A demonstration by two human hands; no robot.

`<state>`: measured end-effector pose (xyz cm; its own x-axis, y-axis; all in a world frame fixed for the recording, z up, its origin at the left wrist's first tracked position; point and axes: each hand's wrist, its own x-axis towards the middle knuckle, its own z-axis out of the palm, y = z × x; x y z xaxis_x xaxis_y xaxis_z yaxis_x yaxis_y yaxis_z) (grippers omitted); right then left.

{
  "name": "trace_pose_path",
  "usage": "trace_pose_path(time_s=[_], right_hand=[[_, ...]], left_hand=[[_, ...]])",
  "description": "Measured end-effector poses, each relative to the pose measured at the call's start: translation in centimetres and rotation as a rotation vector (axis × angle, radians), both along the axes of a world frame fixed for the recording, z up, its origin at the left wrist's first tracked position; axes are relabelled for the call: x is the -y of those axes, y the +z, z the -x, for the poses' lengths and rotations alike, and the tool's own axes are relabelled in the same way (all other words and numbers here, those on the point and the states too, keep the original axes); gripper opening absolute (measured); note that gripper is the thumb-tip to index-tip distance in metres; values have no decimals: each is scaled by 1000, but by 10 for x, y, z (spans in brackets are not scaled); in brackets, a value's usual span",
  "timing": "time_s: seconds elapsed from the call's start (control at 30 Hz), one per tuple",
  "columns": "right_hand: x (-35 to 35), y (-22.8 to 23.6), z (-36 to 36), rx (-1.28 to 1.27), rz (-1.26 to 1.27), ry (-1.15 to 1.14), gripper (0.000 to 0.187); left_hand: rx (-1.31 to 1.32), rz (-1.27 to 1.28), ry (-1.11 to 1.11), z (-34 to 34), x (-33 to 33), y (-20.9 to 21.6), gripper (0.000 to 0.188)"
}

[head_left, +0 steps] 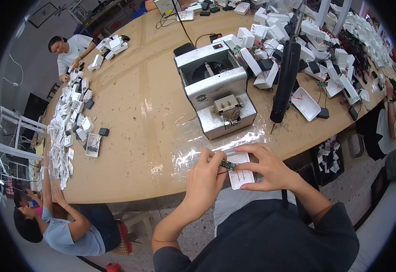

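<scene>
My left hand [203, 180] pinches a small green circuit board [228, 165] between thumb and fingertips, over the upper part of a white plastic shell [242, 180]. The shell is open side up, with thin red wires inside it. My right hand [270, 168] is closed around the shell's right side, its thumb at the lower edge and its fingers along the top. One right fingertip is close to the board; whether it touches cannot be made out. Both hands are just off the near edge of the table.
A metal screw feeder [220, 90] stands ahead on the brown table [130, 109]. A black electric screwdriver [286, 77] hangs point down to its right. White shells with wires pile up at right, with a loose shell [306, 104] nearby. Co-workers sit around a row of parts [73, 109] at left.
</scene>
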<state>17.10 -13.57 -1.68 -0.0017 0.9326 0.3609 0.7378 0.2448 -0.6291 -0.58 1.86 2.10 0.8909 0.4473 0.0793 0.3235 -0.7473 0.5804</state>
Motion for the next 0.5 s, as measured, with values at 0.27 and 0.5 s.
trace_pose_path(time_s=[0.27, 0.5], right_hand=[[-3, 9, -12, 82, 60, 44, 57], [1, -6, -18, 24, 25, 27, 61]], left_hand=[[87, 87, -196, -11, -6, 2, 27], [87, 151, -64, -20, 8, -14, 23]])
